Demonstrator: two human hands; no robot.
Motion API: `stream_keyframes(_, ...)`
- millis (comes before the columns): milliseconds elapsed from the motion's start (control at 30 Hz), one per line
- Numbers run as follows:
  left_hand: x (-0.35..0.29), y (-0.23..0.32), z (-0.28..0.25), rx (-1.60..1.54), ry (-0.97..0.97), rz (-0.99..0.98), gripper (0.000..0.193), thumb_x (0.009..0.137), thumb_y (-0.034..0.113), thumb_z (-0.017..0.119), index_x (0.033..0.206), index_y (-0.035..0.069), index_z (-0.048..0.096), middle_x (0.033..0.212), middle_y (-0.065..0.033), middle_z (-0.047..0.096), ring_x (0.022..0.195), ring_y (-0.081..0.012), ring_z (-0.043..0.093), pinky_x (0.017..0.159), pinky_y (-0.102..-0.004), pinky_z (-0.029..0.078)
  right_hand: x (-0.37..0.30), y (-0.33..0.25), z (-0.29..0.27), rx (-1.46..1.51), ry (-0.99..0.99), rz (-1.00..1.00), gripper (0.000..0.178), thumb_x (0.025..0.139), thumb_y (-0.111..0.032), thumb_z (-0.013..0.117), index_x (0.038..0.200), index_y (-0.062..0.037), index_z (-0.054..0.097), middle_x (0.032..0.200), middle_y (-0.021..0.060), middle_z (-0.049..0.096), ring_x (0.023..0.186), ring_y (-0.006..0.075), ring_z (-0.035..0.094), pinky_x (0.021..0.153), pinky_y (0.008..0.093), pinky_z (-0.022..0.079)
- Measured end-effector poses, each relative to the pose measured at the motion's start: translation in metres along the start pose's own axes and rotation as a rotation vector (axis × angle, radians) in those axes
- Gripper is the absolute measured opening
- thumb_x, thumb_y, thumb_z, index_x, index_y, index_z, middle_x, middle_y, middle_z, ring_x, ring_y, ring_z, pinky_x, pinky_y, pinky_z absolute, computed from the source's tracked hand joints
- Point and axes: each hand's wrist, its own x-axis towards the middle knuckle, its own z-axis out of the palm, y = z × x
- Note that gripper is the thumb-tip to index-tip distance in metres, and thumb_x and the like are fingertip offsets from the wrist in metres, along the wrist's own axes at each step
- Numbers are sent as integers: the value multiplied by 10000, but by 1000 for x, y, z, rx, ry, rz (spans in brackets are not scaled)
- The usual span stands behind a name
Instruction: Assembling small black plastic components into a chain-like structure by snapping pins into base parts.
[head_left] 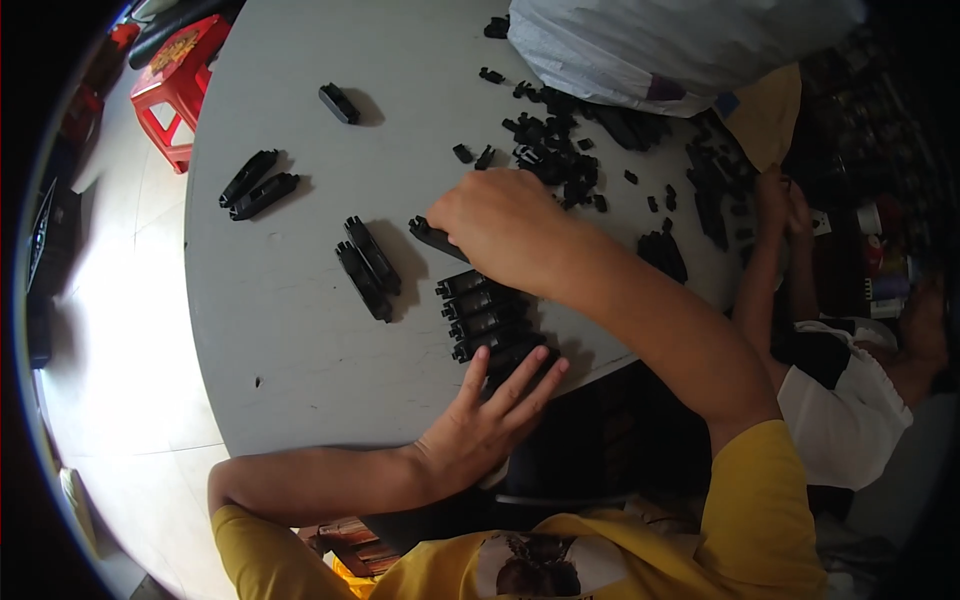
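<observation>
Under the right hand (505, 225), fingers curled onto a black part (432, 236) on the counter (280, 340); left hand (490, 415) flat, fingers spread, touching stacked black parts (485, 315) between both hands.

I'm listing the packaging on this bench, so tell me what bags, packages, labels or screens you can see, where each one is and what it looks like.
Large plastic bag: far edge of the grey table, behind the pile of small black parts; bulky, crumpled, whitish-grey.
Small containers: far right, beyond the table's edge; whitish and reddish, too dim to tell more.
No screens or signs can be made out.
</observation>
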Motion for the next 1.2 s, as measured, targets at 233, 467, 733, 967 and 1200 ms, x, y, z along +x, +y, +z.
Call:
stream_keyframes(233, 1, 5, 0, 73, -23, -24, 585, 882, 403, 517, 1444, 329, 376, 1539, -103, 271, 1438, -335, 219, 1053, -635, 292, -8, 17, 7, -56, 75, -147, 78, 846, -138, 610, 796, -78, 623, 769, 111, 637, 783, 319, 652, 681, 427, 521)
stream_keyframes(467, -11, 19, 3, 16, 58, -194, 587, 910, 392, 478, 1469, 272, 344, 1498, -73, 348, 1416, -294, 291, 1074, -576, 289, -30, 22, 6, 21, 64, -135, 78, 817, -97, 593, 828, -71, 666, 821, 111, 679, 833, 307, 677, 711, 415, 544)
stream_keyframes(733, 4, 32, -13, -341, 256, -896, 920, 741, 479, 720, 1508, 211, 288, 1534, -237, 225, 1407, -439, 233, 1047, -642, 259, -57, -4, 25, 112, 174, 0, 97, 819, -141, 646, 808, -51, 610, 783, 120, 655, 765, 325, 656, 679, 440, 519)
stream_keyframes(967, -27, 2, -23, -290, 29, -734, 767, 807, 325, 663, 1488, 227, 324, 1529, -217, 238, 1413, -407, 236, 1086, -608, 238, -104, -15, 27, 148, 204, 209, 97, 810, -104, 629, 766, -35, 577, 651, 115, 628, 651, 326, 645, 609, 436, 503)
stream_keyframes(1200, -43, -55, -20, -282, -87, -320, 646, 902, 532, 455, 1490, 312, 304, 1555, -108, 250, 1437, -301, 240, 1143, -573, 171, -137, -28, 46, 479, 334, 336, 104, 841, -84, 653, 788, -22, 589, 599, 92, 602, 567, 256, 635, 550, 339, 491)
